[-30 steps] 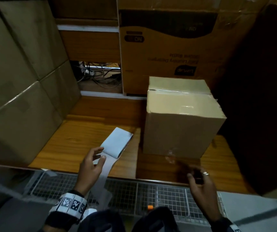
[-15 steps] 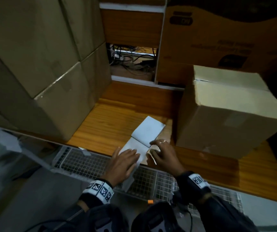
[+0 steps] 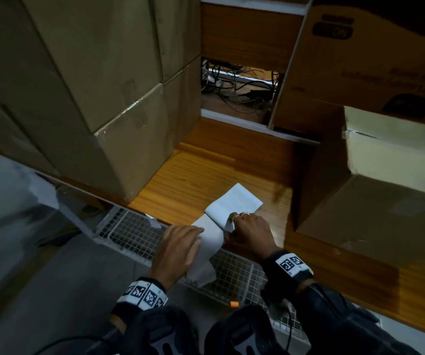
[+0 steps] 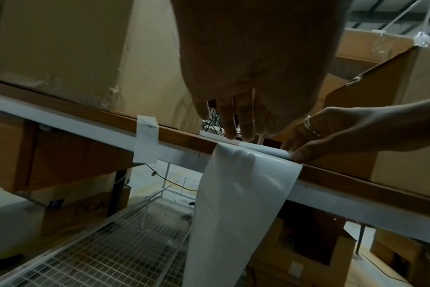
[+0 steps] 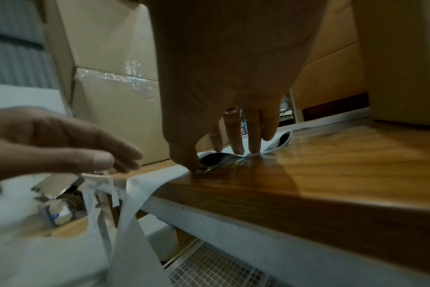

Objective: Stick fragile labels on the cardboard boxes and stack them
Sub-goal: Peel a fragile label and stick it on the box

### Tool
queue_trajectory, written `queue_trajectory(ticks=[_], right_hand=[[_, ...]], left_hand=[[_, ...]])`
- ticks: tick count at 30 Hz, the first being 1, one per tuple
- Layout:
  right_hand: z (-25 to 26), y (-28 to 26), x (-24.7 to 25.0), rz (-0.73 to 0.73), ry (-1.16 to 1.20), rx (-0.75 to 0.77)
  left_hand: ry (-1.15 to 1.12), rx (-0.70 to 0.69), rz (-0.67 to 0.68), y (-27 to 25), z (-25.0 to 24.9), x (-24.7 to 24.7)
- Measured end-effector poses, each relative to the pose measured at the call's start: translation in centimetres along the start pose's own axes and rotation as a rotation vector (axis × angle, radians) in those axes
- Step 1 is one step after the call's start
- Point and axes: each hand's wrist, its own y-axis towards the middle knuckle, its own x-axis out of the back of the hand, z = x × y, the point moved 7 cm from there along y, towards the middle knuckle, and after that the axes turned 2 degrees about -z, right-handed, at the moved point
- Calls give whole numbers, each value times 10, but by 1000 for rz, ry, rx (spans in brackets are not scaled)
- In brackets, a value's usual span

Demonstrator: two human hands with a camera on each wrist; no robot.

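A folded stack of white labels [image 3: 237, 202] lies on the wooden shelf [image 3: 206, 170] near its front edge. Its backing strip [image 3: 207, 252] hangs over the edge; in the left wrist view the strip [image 4: 233, 203] drops past the shelf rail. My left hand [image 3: 193, 234] rests flat on the strip, fingers straight. My right hand [image 3: 232, 222], with rings, pinches the near corner of the top label, and its fingertips [image 5: 235, 150] press down on it. A closed cardboard box [image 3: 385, 190] stands just right of the labels.
Tall stacked cardboard boxes [image 3: 119, 111] fill the shelf's left side. A printed carton [image 3: 360, 60] stands behind the box. Cables [image 3: 234, 83] lie in a gap at the back. A wire mesh rack [image 3: 129, 234] sits below the shelf edge.
My right hand has moved left from in front of the box onto the label stack and taken its corner. My left hand has flattened onto the strip. The view has shifted left and closer.
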Motion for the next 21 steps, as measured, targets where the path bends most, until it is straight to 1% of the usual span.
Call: queue_trajectory(ticks=[5, 7, 10, 13, 14, 16, 18, 21], right_hand=[[2, 2, 8, 61, -46, 73], [2, 3, 21, 28, -26, 61], [-12, 11, 48, -106, 109, -50], [-35, 19, 74, -320, 295, -155], [-44, 21, 80, -365, 372, -190], [-66, 31, 84, -391, 466, -296], [-93, 46, 74, -389, 507, -417], [-131, 63, 39, -297, 612, -645]], left_hand=[[13, -99, 40, 9, -17, -13], [41, -135, 54, 7, -20, -18], [72, -125, 70, 4, -18, -20], [91, -81, 74, 0, -11, -15], [95, -70, 73, -1, -9, -13], [98, -53, 63, -5, -5, -8], [104, -41, 57, -8, -3, -5], [122, -35, 51, -10, -2, -1]])
